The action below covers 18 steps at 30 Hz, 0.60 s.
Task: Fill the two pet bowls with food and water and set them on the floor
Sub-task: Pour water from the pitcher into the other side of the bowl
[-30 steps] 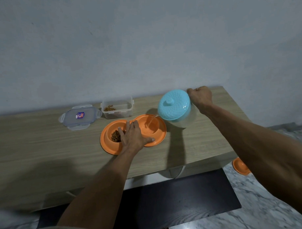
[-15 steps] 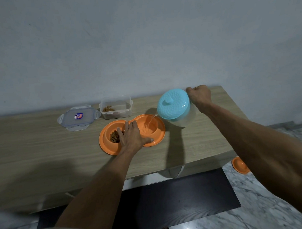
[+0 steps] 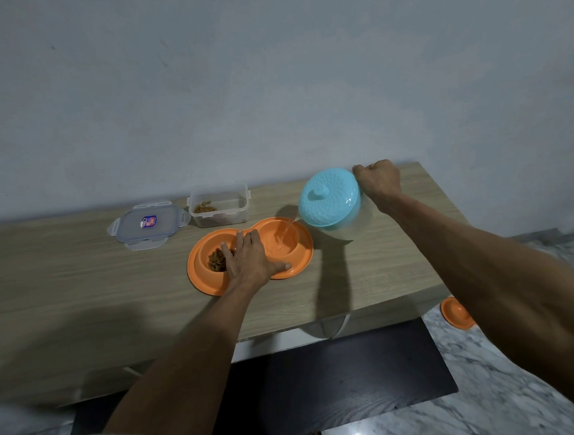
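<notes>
An orange double pet bowl [image 3: 206,282] lies on the wooden table [image 3: 86,276]. Its left cup holds brown kibble [image 3: 217,260]. Its right cup [image 3: 285,241] takes a thin stream of water from a tilted jug with a light-blue lid [image 3: 329,198]. My right hand [image 3: 377,180] grips the jug's handle behind the lid. My left hand [image 3: 251,262] lies flat, palm down, across the bowl's middle, thumb on the front rim.
A clear food container [image 3: 218,205] with some kibble stands behind the bowl, its lid [image 3: 147,223] lying to the left. Another orange bowl [image 3: 456,312] sits on the marble floor at the right. A dark shelf [image 3: 333,378] lies below the table's front edge.
The jug stays tilted and water keeps running into the right cup. Both hands hold nearly the same places.
</notes>
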Each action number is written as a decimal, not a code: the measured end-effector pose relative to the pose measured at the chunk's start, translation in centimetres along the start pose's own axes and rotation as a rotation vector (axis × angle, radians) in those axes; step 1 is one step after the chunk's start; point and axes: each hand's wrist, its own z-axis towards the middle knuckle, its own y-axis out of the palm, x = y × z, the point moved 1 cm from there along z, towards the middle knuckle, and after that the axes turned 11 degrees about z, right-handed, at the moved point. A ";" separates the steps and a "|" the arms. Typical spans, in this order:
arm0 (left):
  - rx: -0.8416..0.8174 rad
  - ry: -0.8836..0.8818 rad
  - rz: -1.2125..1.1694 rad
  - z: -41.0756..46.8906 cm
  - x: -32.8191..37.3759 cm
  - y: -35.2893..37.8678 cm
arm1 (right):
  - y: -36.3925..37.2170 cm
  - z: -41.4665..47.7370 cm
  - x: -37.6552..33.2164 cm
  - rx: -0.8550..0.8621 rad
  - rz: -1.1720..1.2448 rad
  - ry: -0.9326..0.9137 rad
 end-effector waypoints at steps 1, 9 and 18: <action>0.000 -0.002 -0.002 -0.1 0.0 -0.1 | 0.0 0.0 0.0 -0.001 -0.002 0.001; 0.003 -0.001 0.002 -0.1 0.0 -0.1 | -0.2 0.2 0.3 -0.007 -0.006 0.002; -0.001 -0.001 0.006 -0.1 0.0 -0.1 | -0.1 0.4 0.1 -0.007 -0.031 -0.013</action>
